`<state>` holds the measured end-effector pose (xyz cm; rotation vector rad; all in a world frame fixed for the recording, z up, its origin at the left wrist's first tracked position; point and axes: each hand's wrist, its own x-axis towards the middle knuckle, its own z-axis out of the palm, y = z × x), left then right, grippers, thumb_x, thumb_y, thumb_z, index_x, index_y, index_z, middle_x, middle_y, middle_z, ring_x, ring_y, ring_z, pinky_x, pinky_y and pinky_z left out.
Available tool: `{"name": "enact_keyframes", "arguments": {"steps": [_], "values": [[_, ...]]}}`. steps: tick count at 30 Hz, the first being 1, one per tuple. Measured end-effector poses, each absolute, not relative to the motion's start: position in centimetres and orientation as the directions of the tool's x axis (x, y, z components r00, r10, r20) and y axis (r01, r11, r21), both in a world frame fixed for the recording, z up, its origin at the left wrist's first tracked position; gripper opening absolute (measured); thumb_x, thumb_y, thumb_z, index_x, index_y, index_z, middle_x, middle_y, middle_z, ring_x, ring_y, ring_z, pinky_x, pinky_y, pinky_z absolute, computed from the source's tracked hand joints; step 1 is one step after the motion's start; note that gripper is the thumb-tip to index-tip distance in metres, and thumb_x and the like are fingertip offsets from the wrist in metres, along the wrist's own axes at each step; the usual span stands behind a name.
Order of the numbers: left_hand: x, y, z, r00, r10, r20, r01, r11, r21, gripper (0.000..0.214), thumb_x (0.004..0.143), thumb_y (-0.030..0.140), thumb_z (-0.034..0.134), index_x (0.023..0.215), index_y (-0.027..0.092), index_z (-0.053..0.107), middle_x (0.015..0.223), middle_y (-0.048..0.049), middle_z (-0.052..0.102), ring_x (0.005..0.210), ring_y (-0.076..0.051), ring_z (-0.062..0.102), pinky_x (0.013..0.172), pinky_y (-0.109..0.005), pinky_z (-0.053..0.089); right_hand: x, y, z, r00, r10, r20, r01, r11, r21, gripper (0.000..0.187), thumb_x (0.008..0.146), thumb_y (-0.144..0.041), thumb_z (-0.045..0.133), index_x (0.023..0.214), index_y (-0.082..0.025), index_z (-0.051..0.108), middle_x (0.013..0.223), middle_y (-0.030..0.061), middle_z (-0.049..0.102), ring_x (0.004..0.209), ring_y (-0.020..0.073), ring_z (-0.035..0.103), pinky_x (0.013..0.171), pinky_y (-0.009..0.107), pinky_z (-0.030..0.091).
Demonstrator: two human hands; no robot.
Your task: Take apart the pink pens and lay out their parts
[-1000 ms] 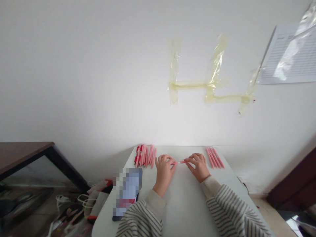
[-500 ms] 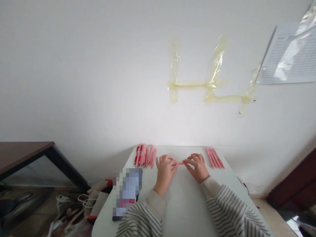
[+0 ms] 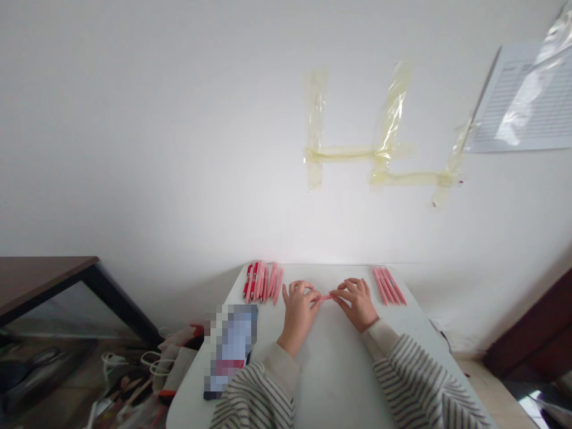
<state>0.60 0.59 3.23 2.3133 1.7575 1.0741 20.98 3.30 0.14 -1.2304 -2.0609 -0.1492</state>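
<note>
A pink pen (image 3: 327,297) is held sideways above the white table (image 3: 335,375), one end in each hand. My left hand (image 3: 300,307) pinches its left end between thumb and fingers, and my right hand (image 3: 356,301) pinches the right end. The fingers cover both tips of the pen. Left of my left hand lies a row of pink and red pens (image 3: 263,282). To the right of my right hand, several pink pens (image 3: 388,286) rest side by side at a slant.
A phone-like object (image 3: 235,345), blurred by pixels, lies on the table's left side. Behind the table rises a white wall with yellowed tape (image 3: 344,155) and a taped paper sheet (image 3: 522,113). Cables and clutter (image 3: 147,369) fill the floor at left, beneath a brown desk (image 3: 44,280).
Almost nothing differs. Both hands keep their pinch on the pen, with only a very slight shift of the fingers; the pen rows lie as before.
</note>
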Motion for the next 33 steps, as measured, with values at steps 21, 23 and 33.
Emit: {"name": "enact_keyframes", "arguments": {"steps": [21, 23, 33], "values": [[0.7, 0.47, 3.14, 0.107, 0.861, 0.498, 0.844, -0.344, 0.412, 0.007, 0.087, 0.028, 0.069, 0.088, 0.031, 0.075, 0.111, -0.0018, 0.066, 0.116, -0.024, 0.049, 0.115, -0.058, 0.026, 20.63, 2.95, 0.41, -0.296, 0.811, 0.504, 0.796, 0.502, -0.34, 0.022, 0.097, -0.039, 0.056, 0.114, -0.038, 0.072, 0.1, 0.003, 0.074, 0.11, 0.0269, 0.056, 0.115, 0.07, 0.018], [0.67, 0.48, 3.13, 0.109, 0.861, 0.497, 0.843, -0.345, 0.413, 0.006, 0.087, 0.029, 0.069, 0.088, 0.031, 0.075, 0.111, -0.0016, 0.066, 0.116, -0.024, 0.049, 0.115, -0.058, 0.026, 20.69, 2.93, 0.44, -0.309, 0.813, 0.494, 0.796, 0.505, -0.333, 0.022, 0.096, -0.038, 0.06, 0.114, -0.038, 0.071, 0.102, 0.0027, 0.074, 0.112, 0.0275, 0.056, 0.115, 0.072, 0.017], [0.7, 0.49, 3.17, 0.116, 0.86, 0.497, 0.834, -0.356, 0.421, 0.007, 0.088, 0.031, 0.068, 0.089, 0.031, 0.075, 0.111, -0.0016, 0.066, 0.116, -0.023, 0.05, 0.115, -0.057, 0.027, 20.52, 2.94, 0.5, -0.272, 0.816, 0.511, 0.811, 0.479, -0.334, 0.014, 0.096, -0.035, 0.06, 0.103, -0.033, 0.072, 0.103, 0.0024, 0.075, 0.114, 0.0274, 0.057, 0.114, 0.075, 0.016]]}}
